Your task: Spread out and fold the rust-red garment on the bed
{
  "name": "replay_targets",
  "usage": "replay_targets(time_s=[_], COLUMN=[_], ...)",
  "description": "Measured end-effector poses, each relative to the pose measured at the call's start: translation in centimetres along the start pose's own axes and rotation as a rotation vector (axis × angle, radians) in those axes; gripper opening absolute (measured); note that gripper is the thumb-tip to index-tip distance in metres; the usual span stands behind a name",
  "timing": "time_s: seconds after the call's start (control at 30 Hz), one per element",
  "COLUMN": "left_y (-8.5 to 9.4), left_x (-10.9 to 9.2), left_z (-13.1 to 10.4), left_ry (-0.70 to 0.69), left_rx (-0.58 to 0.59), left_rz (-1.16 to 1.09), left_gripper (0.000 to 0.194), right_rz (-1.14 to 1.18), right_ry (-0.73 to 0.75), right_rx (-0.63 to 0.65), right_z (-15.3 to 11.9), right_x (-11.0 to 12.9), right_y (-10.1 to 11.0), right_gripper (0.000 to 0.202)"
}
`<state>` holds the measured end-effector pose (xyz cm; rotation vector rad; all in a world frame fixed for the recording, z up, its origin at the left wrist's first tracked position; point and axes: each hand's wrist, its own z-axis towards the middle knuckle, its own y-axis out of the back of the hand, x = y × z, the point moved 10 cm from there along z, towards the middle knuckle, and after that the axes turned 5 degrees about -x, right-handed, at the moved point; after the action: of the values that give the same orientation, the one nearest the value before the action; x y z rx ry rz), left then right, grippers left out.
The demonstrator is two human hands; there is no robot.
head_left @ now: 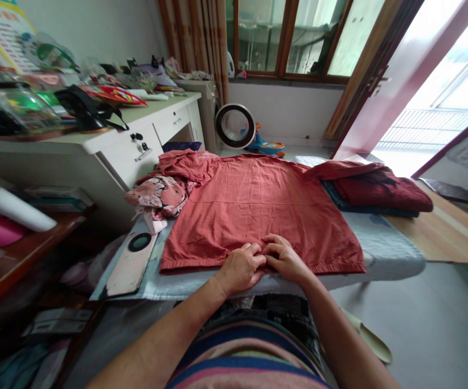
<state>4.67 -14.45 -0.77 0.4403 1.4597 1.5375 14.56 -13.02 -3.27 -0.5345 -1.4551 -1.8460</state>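
Observation:
A rust-red shirt (pixel 253 210) lies spread on a board with a pale blue cloth cover (pixel 383 237), its gathered hem toward me. My left hand (pixel 244 267) is closed on the middle of that hem, fingers bent. Close beside it, my right hand (pixel 285 258) also grips the hem, its fingertips meeting those of the left. The cloth between the fingers is partly hidden. One sleeve is bunched at the left, and the other stretches over folded dark red and blue clothes (pixel 383 194) at the right.
A crumpled floral cloth (pixel 158 195) lies left of the shirt, near a flat pale slab with a black circle (pixel 130 265). A cluttered desk (pixel 140 121) stands at the left. Behind the board is a round black-and-white ring (pixel 236 126). A slipper (pixel 369 337) is on the floor.

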Motion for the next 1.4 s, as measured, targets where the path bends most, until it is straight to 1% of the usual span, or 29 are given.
replay_targets(time_s=[0.13,0.23,0.37,0.47,0.57,0.67,0.77,0.83,0.97,1.07,1.17,1.27,1.4], left_y=[0.3,0.7,1.2,0.9,0.3,0.2,0.4,0.5,0.2,0.1,0.2,0.3,0.2], left_x=[-0.6,-0.6,-0.5,0.2,0.6,0.7,0.8,0.6,0.1,0.0,0.0,0.0,0.0], left_z=[-0.1,-0.4,-0.9,-1.2,-1.4,-1.3,-1.2,-1.2,-1.4,-1.6,-1.6,-1.5,-1.2], left_ry=[-0.059,-0.057,-0.043,-0.021,-0.022,-0.011,0.025,0.018,-0.045,-0.059,-0.059,-0.043,-0.042], left_rx=[-0.035,-0.053,-0.061,-0.035,-0.006,-0.01,-0.023,-0.026,0.007,0.03,0.036,0.026,0.056], left_rz=[0.044,0.037,0.041,0.022,-0.006,-0.033,-0.075,-0.091,-0.062,-0.053,-0.067,-0.092,-0.157], left_gripper=[0.012,0.013,0.008,0.007,0.005,0.002,0.011,0.017,0.015,0.014,0.013,0.015,0.033], right_rz=[0.038,0.097,0.194,0.157,0.084,0.055,0.048,0.049,0.115,0.155,0.113,0.042,-0.008], right_ry=[-0.034,-0.057,-0.071,-0.059,-0.032,-0.024,-0.017,-0.017,-0.023,-0.029,-0.037,-0.033,-0.01], right_rx=[0.007,0.018,0.078,0.105,0.137,0.171,0.216,0.234,0.218,0.141,0.063,0.069,0.102], right_z=[0.0,0.0,-0.4,-0.6,-0.8,-0.9,-1.2,-1.4,-1.5,-1.2,-1.1,-1.3,-1.5], right_x=[-0.3,-0.2,0.0,-0.1,0.1,0.4,0.9,1.1,1.5,1.6,1.2,0.8,0.9], right_y=[0.0,0.3,0.8,1.1,1.0,0.8,0.7,0.8,1.6,2.9,4.0,3.8,3.0], right_gripper=[0.008,0.009,0.012,0.01,0.008,0.01,0.017,0.023,0.029,0.027,0.023,0.019,0.015])
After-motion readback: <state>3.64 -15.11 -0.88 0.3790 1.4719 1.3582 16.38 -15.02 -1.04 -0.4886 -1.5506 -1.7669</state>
